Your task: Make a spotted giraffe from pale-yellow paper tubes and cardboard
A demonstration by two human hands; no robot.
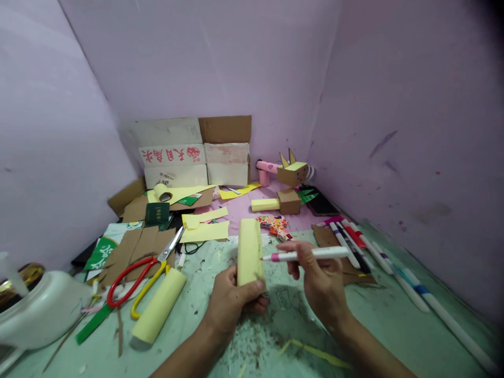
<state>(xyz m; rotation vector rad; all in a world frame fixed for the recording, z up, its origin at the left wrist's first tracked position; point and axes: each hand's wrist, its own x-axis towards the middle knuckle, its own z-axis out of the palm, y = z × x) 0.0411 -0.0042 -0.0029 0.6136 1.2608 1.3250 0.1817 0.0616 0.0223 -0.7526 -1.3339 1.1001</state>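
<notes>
My left hand (232, 302) grips the lower end of a yellow paper-covered block (249, 251), holding it upright over the green work surface (394, 325). My right hand (321, 278) holds a white marker with a pink end (311, 255) sideways, its tip touching the right side of the block. A yellow paper roll (158, 306) lies to the left of my left hand. Red and yellow handled scissors (146, 273) rest beside that roll on brown cardboard.
Several markers (362, 242) lie in a row at the right near the purple wall. A cardboard animal figure (292, 174) and a pink glue gun (266, 169) stand at the back. Folded cardboard boxes (197, 152) lean on the back wall. A white object (39, 310) sits at the left edge.
</notes>
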